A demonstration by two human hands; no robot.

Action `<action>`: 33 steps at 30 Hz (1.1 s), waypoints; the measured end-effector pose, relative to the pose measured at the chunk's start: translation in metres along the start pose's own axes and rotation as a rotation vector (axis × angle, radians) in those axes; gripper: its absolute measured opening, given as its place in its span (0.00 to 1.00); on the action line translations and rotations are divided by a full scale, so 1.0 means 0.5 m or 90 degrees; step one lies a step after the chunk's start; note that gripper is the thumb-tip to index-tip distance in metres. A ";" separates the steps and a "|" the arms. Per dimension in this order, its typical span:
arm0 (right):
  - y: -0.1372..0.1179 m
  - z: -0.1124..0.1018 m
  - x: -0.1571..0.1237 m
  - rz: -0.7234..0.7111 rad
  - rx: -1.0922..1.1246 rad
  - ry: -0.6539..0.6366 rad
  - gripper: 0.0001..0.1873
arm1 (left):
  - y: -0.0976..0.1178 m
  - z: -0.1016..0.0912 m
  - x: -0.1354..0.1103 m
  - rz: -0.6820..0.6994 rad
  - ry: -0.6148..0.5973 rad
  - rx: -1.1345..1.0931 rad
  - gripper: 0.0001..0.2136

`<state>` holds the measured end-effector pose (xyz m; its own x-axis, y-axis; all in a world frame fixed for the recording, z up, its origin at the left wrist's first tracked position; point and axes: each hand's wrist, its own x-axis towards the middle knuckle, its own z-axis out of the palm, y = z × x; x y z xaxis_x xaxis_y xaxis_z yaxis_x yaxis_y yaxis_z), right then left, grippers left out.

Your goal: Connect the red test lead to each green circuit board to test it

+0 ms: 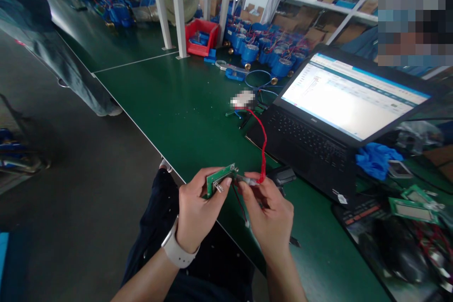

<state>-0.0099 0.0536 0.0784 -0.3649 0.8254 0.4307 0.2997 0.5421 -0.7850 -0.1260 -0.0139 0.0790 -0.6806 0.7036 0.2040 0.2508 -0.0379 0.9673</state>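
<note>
Between the thumb and fingers of my left hand [200, 203] is a green circuit board [214, 180], tilted up, with small metal parts on its edge. My right hand [271, 207] pinches the pale end piece [250, 180] of a red cable [264, 146] close to the board's right edge. Whether the end piece touches the board I cannot tell. The cable arches up to a blurred white object [243, 99] on the green table. A thin dark lead with a small white plug [247, 223] hangs down between my hands.
An open laptop [307, 137] stands on the green table [170, 104] to the right. Beyond it are blue round housings [249, 52] and a red bin [202, 37]. A mouse [399, 250] and more circuit boards [414, 210] lie at right. A person's leg [81, 66] is at left.
</note>
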 end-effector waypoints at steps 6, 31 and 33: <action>0.002 0.013 -0.009 -0.032 -0.026 0.011 0.07 | 0.003 0.007 0.004 0.078 0.023 0.095 0.06; 0.010 0.013 -0.007 0.096 0.092 -0.031 0.08 | -0.005 -0.005 0.023 -0.058 -0.001 -0.055 0.06; 0.008 0.013 -0.006 0.090 0.081 -0.034 0.07 | -0.006 -0.005 0.024 -0.061 0.000 -0.047 0.06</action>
<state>-0.0131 0.0524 0.0710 -0.3740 0.8807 0.2908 0.2387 0.3944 -0.8874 -0.1366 -0.0068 0.0791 -0.6992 0.7064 0.1100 0.1329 -0.0228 0.9909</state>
